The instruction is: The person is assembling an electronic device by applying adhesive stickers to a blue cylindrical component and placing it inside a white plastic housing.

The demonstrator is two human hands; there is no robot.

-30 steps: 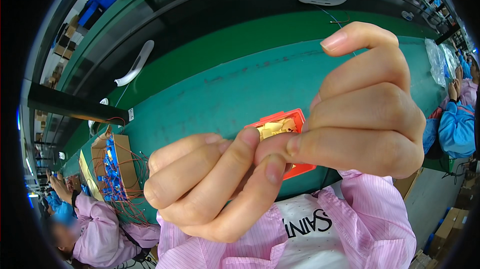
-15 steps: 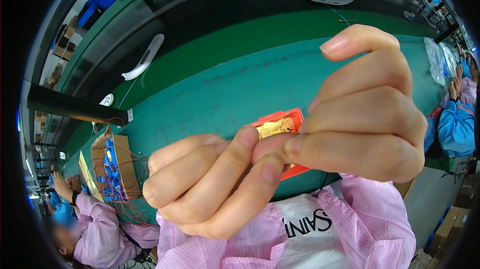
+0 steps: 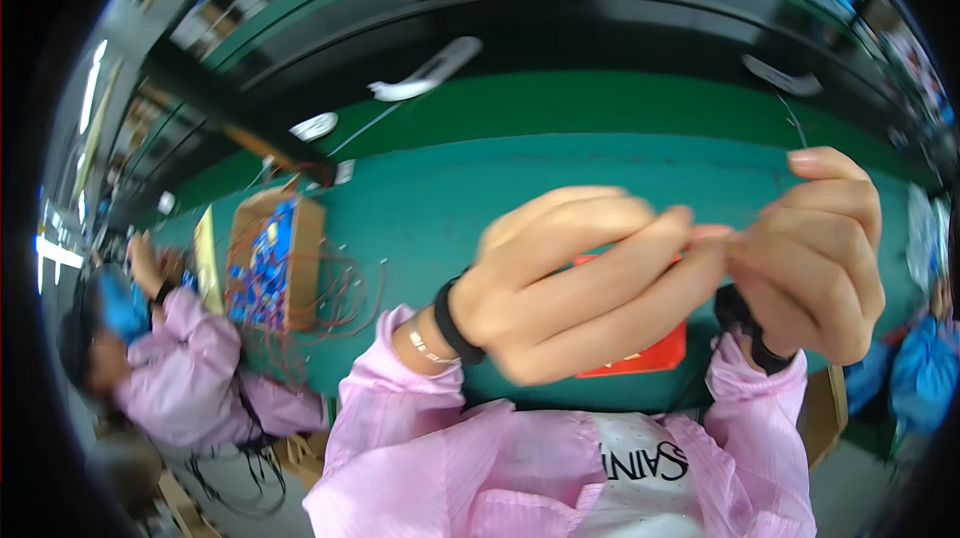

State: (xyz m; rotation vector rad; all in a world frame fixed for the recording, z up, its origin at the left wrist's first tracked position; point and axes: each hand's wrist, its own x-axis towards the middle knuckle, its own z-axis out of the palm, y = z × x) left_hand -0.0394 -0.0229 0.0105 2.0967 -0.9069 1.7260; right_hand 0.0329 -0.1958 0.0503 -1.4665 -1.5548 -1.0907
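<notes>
My left hand point(image 3: 590, 288) and my right hand point(image 3: 815, 263) are raised in front of me, their fingertips meeting. Thumb and fingers of the left are pressed together, and the right has curled fingers with its forefinger lifted. Whatever lies in the pinch, if anything, is hidden and too small to make out. Behind and beneath the left hand, a red plastic tray point(image 3: 660, 353) rests on the green tabletop point(image 3: 440, 188), mostly covered by that hand. Motion smears the fingertips a little.
On the left stands a cardboard box point(image 3: 307, 283) of blue parts with red wires spilling out. White curved pieces point(image 3: 430, 73) lie on the dark-green line beyond. A person in a pink sleeve point(image 3: 195, 338) works at far left; a clear plastic bag point(image 3: 918, 233) hangs at right.
My view has shifted, so the box and white pieces appear farther right. Both hands sit farther from the camera, still joined at the fingertips; wrists and forearms now show.
</notes>
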